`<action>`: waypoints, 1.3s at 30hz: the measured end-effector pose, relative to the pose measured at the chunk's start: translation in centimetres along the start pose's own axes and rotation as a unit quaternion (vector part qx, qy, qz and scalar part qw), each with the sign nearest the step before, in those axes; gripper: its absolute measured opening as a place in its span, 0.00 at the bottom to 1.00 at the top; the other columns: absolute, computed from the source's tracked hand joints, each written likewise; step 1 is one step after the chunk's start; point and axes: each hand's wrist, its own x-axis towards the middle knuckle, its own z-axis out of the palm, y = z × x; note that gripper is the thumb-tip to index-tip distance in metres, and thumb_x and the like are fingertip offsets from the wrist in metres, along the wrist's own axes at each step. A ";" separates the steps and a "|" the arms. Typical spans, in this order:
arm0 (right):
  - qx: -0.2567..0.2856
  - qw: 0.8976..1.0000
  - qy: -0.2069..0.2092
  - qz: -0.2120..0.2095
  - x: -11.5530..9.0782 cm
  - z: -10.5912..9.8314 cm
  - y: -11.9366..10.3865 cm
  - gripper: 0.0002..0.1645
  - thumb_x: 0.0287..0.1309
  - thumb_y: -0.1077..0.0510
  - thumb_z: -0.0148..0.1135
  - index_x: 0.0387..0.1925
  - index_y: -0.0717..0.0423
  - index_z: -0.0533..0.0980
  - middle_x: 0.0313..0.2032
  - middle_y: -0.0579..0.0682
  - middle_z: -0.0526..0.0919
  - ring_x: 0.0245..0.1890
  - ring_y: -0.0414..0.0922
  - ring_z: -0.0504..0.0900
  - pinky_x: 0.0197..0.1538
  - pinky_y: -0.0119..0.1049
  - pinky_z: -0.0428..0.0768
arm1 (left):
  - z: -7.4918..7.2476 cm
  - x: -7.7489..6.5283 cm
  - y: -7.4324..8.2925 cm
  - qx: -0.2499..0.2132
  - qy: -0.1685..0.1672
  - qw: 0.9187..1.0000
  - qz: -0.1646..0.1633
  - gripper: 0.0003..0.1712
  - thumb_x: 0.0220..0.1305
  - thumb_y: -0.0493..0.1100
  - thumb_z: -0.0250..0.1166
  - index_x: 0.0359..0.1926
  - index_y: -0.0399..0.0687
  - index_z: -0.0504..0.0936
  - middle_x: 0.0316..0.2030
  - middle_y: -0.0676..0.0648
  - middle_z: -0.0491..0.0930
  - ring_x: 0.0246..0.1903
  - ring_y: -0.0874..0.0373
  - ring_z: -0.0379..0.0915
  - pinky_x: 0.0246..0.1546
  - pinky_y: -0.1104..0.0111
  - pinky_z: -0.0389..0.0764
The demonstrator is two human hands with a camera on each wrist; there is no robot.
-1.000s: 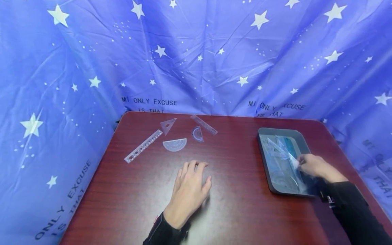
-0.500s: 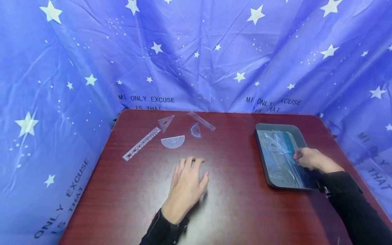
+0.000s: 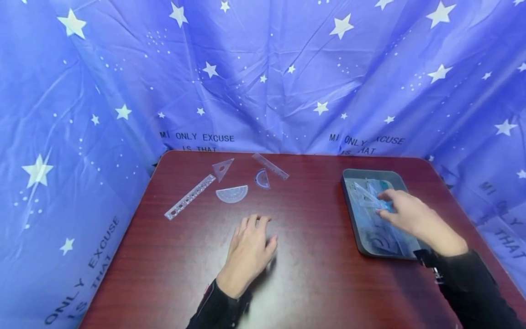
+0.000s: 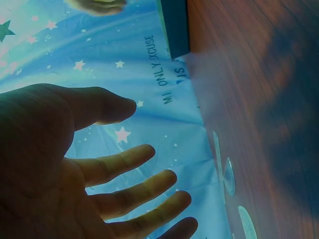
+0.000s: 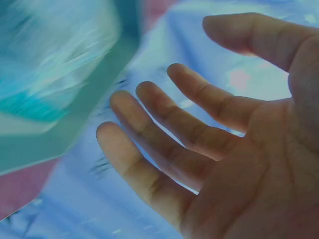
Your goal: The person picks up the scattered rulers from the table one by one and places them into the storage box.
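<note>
My right hand [image 3: 417, 221] hovers over the grey tray [image 3: 354, 224], thumb and fingers apart. The right wrist view shows its palm with nothing in it. Clear plastic set squares [image 3: 365, 195] lie in the tray just beyond the fingertips, partly hidden by the hand. My left hand [image 3: 248, 256] is held over the table, fingers spread and relaxed, holding nothing. Ahead of it lie a large clear protractor [image 3: 232, 194], a small protractor [image 3: 262, 179], a set square [image 3: 222, 170], a long ruler with cut-out shapes [image 3: 190, 197] and a short ruler [image 3: 270, 166].
The dark red wooden table [image 3: 312, 274] has rounded far corners. A blue star-printed curtain [image 3: 246, 91] hangs along its back and sides. The tray's raised wall shows close to the fingers in the right wrist view.
My right hand has moved from the tray's right side leftward over its middle, and its pinched fingers have spread. The left hand has hardly moved, and the pieces on the table lie as before.
</note>
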 end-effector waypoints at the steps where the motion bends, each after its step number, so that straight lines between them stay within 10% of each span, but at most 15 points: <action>1: 0.001 1.000 0.010 -0.005 -0.3 0.0 -1.0 0.29 0.69 0.55 0.69 0.62 0.72 0.76 0.57 0.74 0.83 0.54 0.70 0.83 0.55 0.69 0.82 | 0.1 0.1 -0.2 0.000 -0.004 1.000 -0.002 0.24 0.68 0.48 0.73 0.61 0.45 0.84 0.56 0.41 0.84 0.57 0.43 0.80 0.56 0.50 0.83; 15: 0.100 0.986 0.104 -0.081 -4.6 5.2 -11.3 0.29 0.67 0.52 0.74 0.66 0.56 0.78 0.61 0.56 0.85 0.61 0.58 0.84 0.61 0.62 0.82 | 0.0 3.2 -4.5 0.030 -0.072 0.995 -0.068 0.28 0.69 0.46 0.71 0.64 0.37 0.79 0.60 0.35 0.81 0.60 0.36 0.76 0.62 0.42 0.79; 32: 0.175 0.984 0.020 -0.015 -6.3 10.3 -11.5 0.25 0.69 0.49 0.73 0.62 0.54 0.81 0.58 0.48 0.86 0.58 0.50 0.86 0.57 0.50 0.86 | 0.0 9.0 -9.8 0.082 -0.195 0.977 -0.039 0.47 0.68 0.46 0.73 0.80 0.36 0.63 0.80 0.30 0.60 0.81 0.32 0.53 0.82 0.37 0.55; 39: 0.173 0.984 0.033 -0.020 -6.3 10.7 -11.5 0.23 0.68 0.50 0.74 0.60 0.51 0.82 0.56 0.47 0.87 0.56 0.49 0.87 0.56 0.48 0.87 | 0.0 9.7 -10.9 0.082 -0.215 0.972 -0.040 0.49 0.65 0.47 0.75 0.80 0.37 0.64 0.76 0.32 0.66 0.77 0.35 0.59 0.80 0.39 0.60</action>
